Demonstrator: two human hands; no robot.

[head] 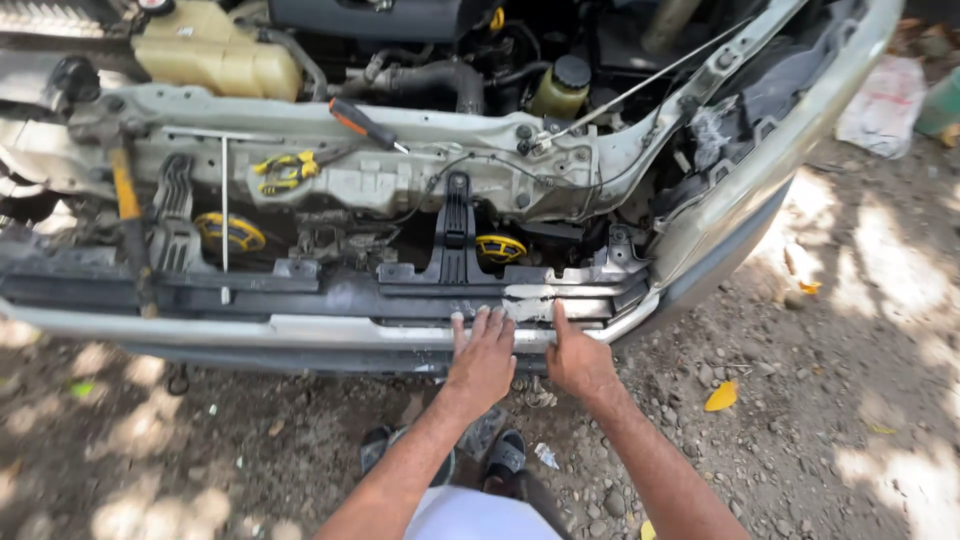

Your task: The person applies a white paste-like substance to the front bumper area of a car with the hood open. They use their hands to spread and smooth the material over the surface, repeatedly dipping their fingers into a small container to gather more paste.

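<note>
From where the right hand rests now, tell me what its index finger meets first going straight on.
The right hand points up the bumper; its finger would likely first meet the pale scuffed patch just ahead, though depth is unclear.

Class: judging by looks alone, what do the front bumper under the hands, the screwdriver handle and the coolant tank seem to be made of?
Front bumper: probably painted plastic, silver-grey, dull and scuffed, with a pale patch beside the left hand and right hand.
Screwdriver handle: seemingly hard plastic or rubber, orange with black.
Coolant tank: translucent plastic, yellowed.
</note>
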